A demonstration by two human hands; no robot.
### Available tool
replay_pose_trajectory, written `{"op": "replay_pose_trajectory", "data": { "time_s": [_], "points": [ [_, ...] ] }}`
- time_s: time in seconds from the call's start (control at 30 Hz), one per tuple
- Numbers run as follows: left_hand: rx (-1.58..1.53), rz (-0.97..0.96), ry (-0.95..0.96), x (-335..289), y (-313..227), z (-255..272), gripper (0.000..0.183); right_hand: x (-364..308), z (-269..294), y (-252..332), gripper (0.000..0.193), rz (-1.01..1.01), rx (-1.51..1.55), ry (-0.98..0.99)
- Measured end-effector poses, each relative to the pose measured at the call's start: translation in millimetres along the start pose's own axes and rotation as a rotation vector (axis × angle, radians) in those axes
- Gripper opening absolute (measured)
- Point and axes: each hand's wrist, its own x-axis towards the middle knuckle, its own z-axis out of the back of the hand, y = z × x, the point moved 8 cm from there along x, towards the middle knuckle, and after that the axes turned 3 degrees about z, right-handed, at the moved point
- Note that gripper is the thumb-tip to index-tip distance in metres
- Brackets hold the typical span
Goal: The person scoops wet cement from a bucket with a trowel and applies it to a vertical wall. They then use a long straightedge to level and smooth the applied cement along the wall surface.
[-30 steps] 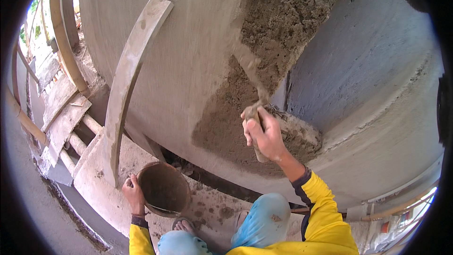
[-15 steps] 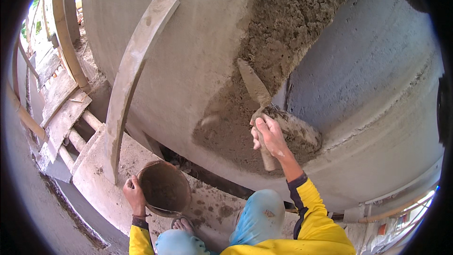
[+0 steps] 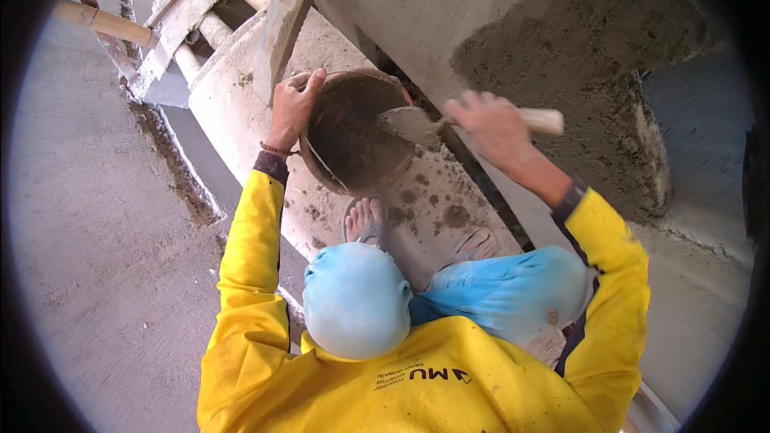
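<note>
Ok so going by what shows here, I'd call your job partway along. The wall (image 3: 401, 12) just above and right of the bucket (image 3: 333, 152) is pale and fairly smooth, so that bit looks pretty much done to me. Farther right of the bucket, though, there's a big rough, darker patch (image 3: 569, 64) that reads as not finished: damp-looking, lumpy, with a ragged edge on the side away from the bucket. I'd say that's what you've got left, but I can't tell how many coats or passes it needs.

Your left hand (image 3: 295, 108) is pinching the bucket's rim on its upper left. Your right hand (image 3: 491, 124) is just right of the bucket, closed round the handle of the trowel (image 3: 413, 125); it's a bit blurry, so I can't make out each finger. The trowel's blade sits over the right side of the bucket's mouth, coated in grey stuff. Can't tell if it's touching the rim or carrying a proper load.

The bucket's inside is dark, so no clue how much mix is in there. There are splats (image 3: 457, 216) on the ledge (image 3: 228, 88) below and right of the bucket too.
</note>
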Motion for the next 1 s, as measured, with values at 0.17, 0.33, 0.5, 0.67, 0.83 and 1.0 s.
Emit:
{"op": "replay_pose_trajectory", "data": {
  "time_s": [0.17,0.33,0.5,0.67,0.83,1.0],
  "points": [
    [-0.001,-0.048,-0.004,-6.5,-19.7,-2.1,0.051,67.1,-75.6,68.2,0.018,0.111,-0.473,-0.091],
    [-0.038,-0.068,-0.052,-6.7,-16.7,-5.3,0.047,52.5,-104.3,65.6,0.02,0.236,-0.054,0.023],
    [-0.1,-0.055,-0.117,-12.0,-18.3,-3.5,0.048,27.0,-111.4,68.5,0.031,0.152,0.467,0.049],
    [-0.061,-0.064,-0.142,-20.1,-18.0,-0.7,0.045,11.2,-94.9,77.7,0.044,0.02,0.87,-0.12],
    [-0.094,-0.078,-0.209,-25.2,-3.2,7.3,0.043,-0.6,-81.1,50.2,0.044,-0.113,1.043,-0.246],
    [-0.145,-0.018,-0.268,-18.1,15.5,5.7,0.045,-32.6,-16.3,-9.7,0.044,-0.225,0.821,-0.532]
  ]
}}
